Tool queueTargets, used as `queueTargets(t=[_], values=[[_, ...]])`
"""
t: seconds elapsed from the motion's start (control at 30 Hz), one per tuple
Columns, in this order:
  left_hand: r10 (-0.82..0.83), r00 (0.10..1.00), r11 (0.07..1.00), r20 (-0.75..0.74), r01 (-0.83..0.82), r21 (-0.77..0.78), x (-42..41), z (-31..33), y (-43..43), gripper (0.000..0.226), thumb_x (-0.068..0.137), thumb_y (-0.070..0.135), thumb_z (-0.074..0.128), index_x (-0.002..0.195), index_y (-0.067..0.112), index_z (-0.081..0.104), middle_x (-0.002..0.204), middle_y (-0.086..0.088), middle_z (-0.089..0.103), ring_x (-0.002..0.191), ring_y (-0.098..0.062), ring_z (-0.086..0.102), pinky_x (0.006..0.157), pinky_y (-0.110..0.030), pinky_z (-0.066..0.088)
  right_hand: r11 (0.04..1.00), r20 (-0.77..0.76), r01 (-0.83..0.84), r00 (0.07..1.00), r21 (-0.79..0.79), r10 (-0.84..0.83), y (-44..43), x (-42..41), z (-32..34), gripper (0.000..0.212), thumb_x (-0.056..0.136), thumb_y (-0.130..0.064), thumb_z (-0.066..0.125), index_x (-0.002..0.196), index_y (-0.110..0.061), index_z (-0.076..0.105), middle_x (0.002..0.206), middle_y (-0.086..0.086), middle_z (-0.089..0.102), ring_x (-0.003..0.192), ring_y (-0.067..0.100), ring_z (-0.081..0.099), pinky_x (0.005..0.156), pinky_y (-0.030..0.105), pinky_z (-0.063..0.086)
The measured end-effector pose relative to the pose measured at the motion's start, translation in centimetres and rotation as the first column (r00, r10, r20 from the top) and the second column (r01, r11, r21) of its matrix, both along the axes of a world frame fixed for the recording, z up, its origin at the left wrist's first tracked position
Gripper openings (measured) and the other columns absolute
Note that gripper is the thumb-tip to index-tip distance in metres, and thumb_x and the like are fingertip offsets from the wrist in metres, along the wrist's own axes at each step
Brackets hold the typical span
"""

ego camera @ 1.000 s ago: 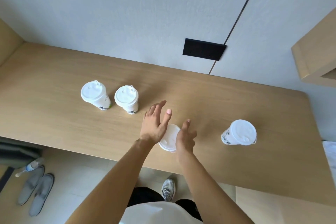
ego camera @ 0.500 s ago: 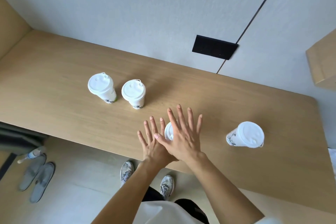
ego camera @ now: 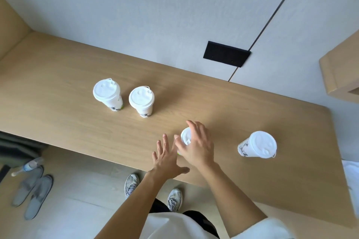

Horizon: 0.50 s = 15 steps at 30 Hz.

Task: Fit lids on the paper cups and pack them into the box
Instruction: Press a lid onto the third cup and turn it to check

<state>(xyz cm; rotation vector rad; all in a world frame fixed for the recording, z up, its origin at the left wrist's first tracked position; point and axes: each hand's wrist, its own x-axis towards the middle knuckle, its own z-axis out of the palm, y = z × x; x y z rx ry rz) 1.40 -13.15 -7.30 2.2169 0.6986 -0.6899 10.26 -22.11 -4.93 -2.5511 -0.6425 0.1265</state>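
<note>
Near the front edge of the wooden table (ego camera: 58,103) stands a white paper cup with its lid (ego camera: 186,137). My right hand (ego camera: 196,145) curls over that cup from above and grips it, hiding most of it. My left hand (ego camera: 168,158) is just left of the cup, fingers spread, holding nothing. Two lidded cups stand side by side at the left: one (ego camera: 107,94) and its neighbour (ego camera: 141,101). Another lidded cup (ego camera: 258,144) stands at the right. No box for packing shows on the table.
A tan wooden shelf or box corner (ego camera: 342,72) juts in at the right edge. A black wall plate (ego camera: 226,54) sits behind the table. Below the table edge are my shoes (ego camera: 132,182), grey slippers (ego camera: 33,192) and a bottle (ego camera: 29,166).
My right hand went from lying flat with spread fingers over the cup to curling around it. My left hand slid off to the left and lower. The view shifted slightly.
</note>
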Motion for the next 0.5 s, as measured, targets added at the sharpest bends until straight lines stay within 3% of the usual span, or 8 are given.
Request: queueTargets(t=[0.07, 0.13, 0.2, 0.27, 0.33, 0.4, 0.43, 0.5], values=[[0.045, 0.998, 0.989, 0.049, -0.037, -0.143, -0.2, -0.3, 0.0, 0.117, 0.082, 0.070, 0.065, 0.160, 0.038, -0.016, 0.173, -0.006, -0.015, 0.159, -0.033, -0.014, 0.127, -0.053, 0.010, 0.946, -0.300, 0.309, 0.916, 0.097, -0.268, -1.1, 1.7, 1.3, 0.062, 0.084, -0.059, 0.068, 0.132, -0.020, 0.062, 0.127, 0.005, 0.066, 0.121, 0.027, 0.061, 0.100, 0.038, 0.051], [0.169, 0.977, 0.949, 0.126, -0.126, -0.290, -0.3, 0.7, -0.1, 0.089, 0.095, 0.063, 0.056, 0.164, 0.040, 0.005, 0.174, 0.002, 0.009, 0.161, -0.023, 0.004, 0.125, -0.036, 0.016, 0.815, -0.615, 0.576, 0.663, 0.056, -0.427, -2.8, 3.2, 2.1, 0.055, 0.084, -0.060, 0.070, 0.118, -0.017, 0.064, 0.118, 0.005, 0.068, 0.115, 0.029, 0.064, 0.099, 0.042, 0.053], [0.300, 0.938, 0.900, 0.176, -0.217, -0.378, -0.3, 2.4, 0.1, 0.065, 0.102, 0.056, 0.049, 0.161, 0.043, 0.025, 0.161, 0.005, 0.041, 0.151, -0.021, 0.036, 0.115, -0.025, 0.031, 0.707, -0.801, 0.706, 0.446, 0.041, -0.399, -4.4, 3.9, 2.6, 0.054, 0.077, -0.064, 0.071, 0.104, -0.018, 0.067, 0.115, 0.007, 0.071, 0.107, 0.028, 0.068, 0.094, 0.044, 0.057], [0.422, 0.890, 0.838, 0.172, -0.311, -0.448, -0.2, 4.3, 0.3, 0.051, 0.104, 0.055, 0.045, 0.155, 0.044, 0.040, 0.141, 0.005, 0.062, 0.126, -0.027, 0.062, 0.104, -0.032, 0.050, 0.638, -0.908, 0.769, 0.292, 0.037, -0.300, -5.7, 3.7, 3.2, 0.051, 0.075, -0.062, 0.073, 0.104, -0.020, 0.069, 0.115, 0.007, 0.075, 0.101, 0.026, 0.074, 0.081, 0.039, 0.061], [0.521, 0.840, 0.760, 0.154, -0.374, -0.532, -0.3, 6.4, 0.7, 0.041, 0.106, 0.049, 0.047, 0.145, 0.041, 0.056, 0.126, 0.004, 0.068, 0.101, -0.027, 0.073, 0.090, -0.041, 0.061, 0.611, -0.962, 0.790, 0.197, 0.040, -0.191, -6.7, 2.8, 3.8, 0.049, 0.082, -0.056, 0.075, 0.114, -0.019, 0.069, 0.113, 0.007, 0.077, 0.096, 0.025, 0.077, 0.070, 0.033, 0.059], [0.572, 0.806, 0.714, 0.153, -0.398, -0.576, -0.9, 8.2, 1.2, 0.021, 0.106, 0.040, 0.052, 0.116, 0.040, 0.071, 0.116, -0.009, 0.071, 0.081, -0.023, 0.074, 0.075, -0.038, 0.063, 0.614, -0.980, 0.788, 0.154, 0.045, -0.126, -7.1, 1.9, 4.5, 0.052, 0.085, -0.055, 0.074, 0.120, -0.017, 0.070, 0.111, 0.007, 0.079, 0.095, 0.025, 0.078, 0.072, 0.033, 0.059], [0.582, 0.797, 0.707, 0.159, -0.399, -0.584, -1.2, 9.1, 1.2, 0.019, 0.106, 0.037, 0.054, 0.104, 0.038, 0.073, 0.114, -0.018, 0.071, 0.076, -0.022, 0.074, 0.068, -0.035, 0.063, 0.612, -0.984, 0.789, 0.147, 0.054, -0.102, -7.3, 1.5, 4.8, 0.053, 0.084, -0.055, 0.074, 0.121, -0.017, 0.070, 0.110, 0.008, 0.080, 0.096, 0.026, 0.078, 0.074, 0.035, 0.060], [0.592, 0.788, 0.698, 0.170, -0.396, -0.596, -1.9, 10.3, 1.2, 0.023, 0.105, 0.035, 0.057, 0.099, 0.029, 0.078, 0.114, -0.023, 0.071, 0.072, -0.023, 0.075, 0.062, -0.031, 0.060, 0.601, -0.986, 0.796, 0.149, 0.076, -0.072, -7.7, 0.4, 5.6, 0.053, 0.085, -0.056, 0.073, 0.121, -0.017, 0.071, 0.110, 0.008, 0.081, 0.096, 0.025, 0.079, 0.074, 0.035, 0.060]])
